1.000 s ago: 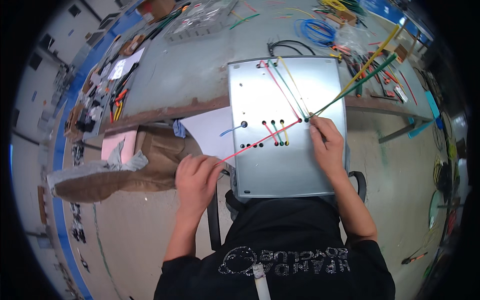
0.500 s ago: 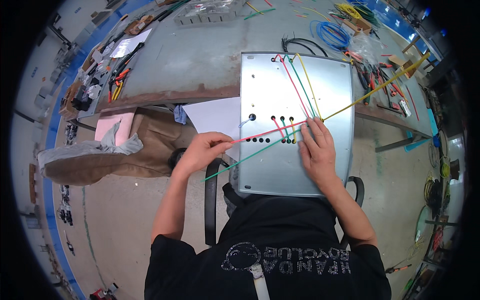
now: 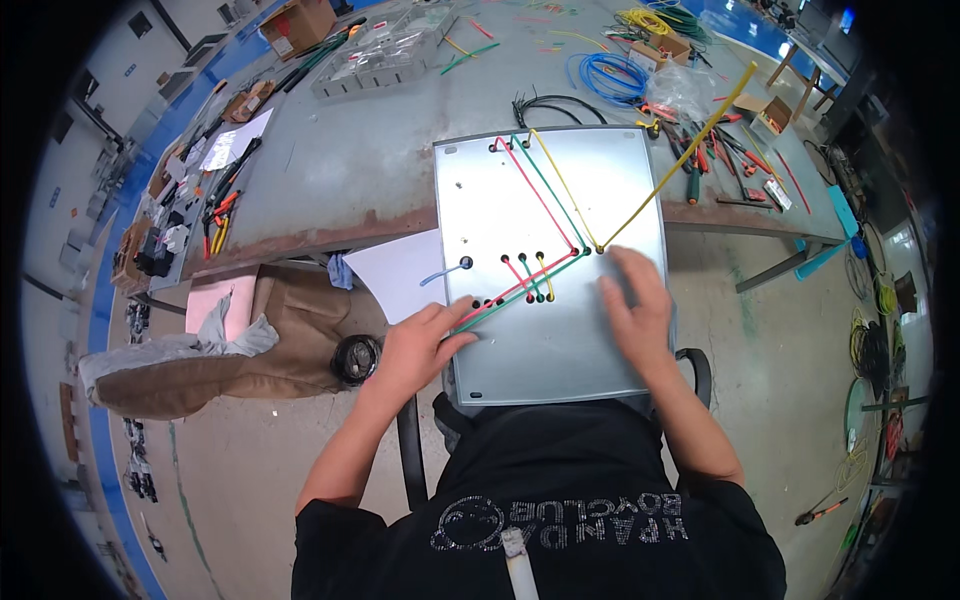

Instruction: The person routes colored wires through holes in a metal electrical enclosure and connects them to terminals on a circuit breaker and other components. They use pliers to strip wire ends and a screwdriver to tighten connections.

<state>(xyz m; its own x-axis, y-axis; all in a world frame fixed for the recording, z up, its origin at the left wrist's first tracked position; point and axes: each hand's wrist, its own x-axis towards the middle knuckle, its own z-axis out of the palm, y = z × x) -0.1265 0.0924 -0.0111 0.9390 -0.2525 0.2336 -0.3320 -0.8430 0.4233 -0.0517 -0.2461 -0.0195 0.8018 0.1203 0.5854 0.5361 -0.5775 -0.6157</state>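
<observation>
Panel (image 3: 545, 365) is lying in front of the torso, far end reaching past the desk (image 3: 340, 150) edge, w/ wires running thru its holes. L hand (image 3: 412, 352) is sitting at panel's L edge, grip pinching red wire (image 3: 546, 269) & green wire (image 3: 562, 267) btwn thumb and fingers; their ends are hiding in the hand. Both are running side by side from holes R of center, slanting down-L across short wires (image 3: 513, 271). R hand (image 3: 640, 305) is hanging over or resting on panel's R half, can't tell which; grip is standing spread, thumb & index apart, fingertips pointing nr the hole where yellow wire (image 3: 680, 157) is rising, leaning up-R past panel's edge. Upper wires (image 3: 536, 194) are slanting btwn top holes & that same hole group. Blue wire (image 3: 440, 274) is poking out nr L edge, over paper (image 3: 400, 272). On desk: blue coil (image 3: 612, 78) is lying beyond panel, tools (image 3: 694, 184) are cluttering R side, pliers (image 3: 224, 204) are lying far L, clear box (image 3: 385, 62) is sitting farther back.
</observation>
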